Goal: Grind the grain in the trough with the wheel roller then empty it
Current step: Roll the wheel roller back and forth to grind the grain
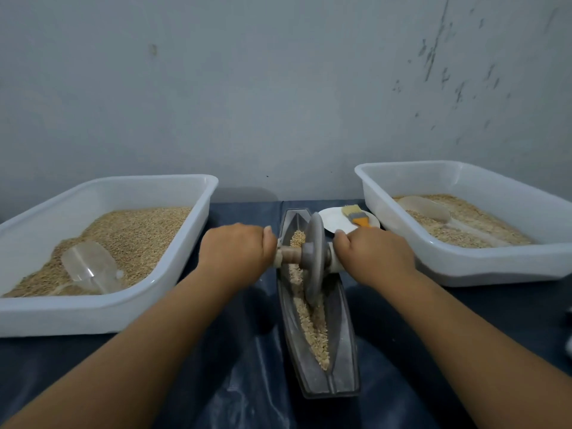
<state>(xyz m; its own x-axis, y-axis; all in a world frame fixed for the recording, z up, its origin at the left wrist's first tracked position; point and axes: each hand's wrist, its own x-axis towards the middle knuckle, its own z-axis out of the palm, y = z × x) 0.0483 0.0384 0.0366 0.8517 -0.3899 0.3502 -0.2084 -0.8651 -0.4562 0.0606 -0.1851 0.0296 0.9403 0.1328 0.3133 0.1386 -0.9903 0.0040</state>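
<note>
A long grey boat-shaped trough [343, 360] lies lengthwise on the dark cloth in front of me. Tan grain [314, 329] fills its groove. The grey wheel roller [315, 258] stands upright in the groove near the trough's far half, on a wooden axle. My left hand [236, 250] grips the axle's left end. My right hand [373, 253] grips the right end. Both sets of fingers are curled round the handles, which are mostly hidden.
A white tub [148, 301] of whole grain with a clear scoop [89, 267] sits on the left. A second white tub [464, 261] with ground grain and a scoop [425, 209] is on the right. A white plate [334, 219] holding an orange brush [356, 215] lies behind the trough.
</note>
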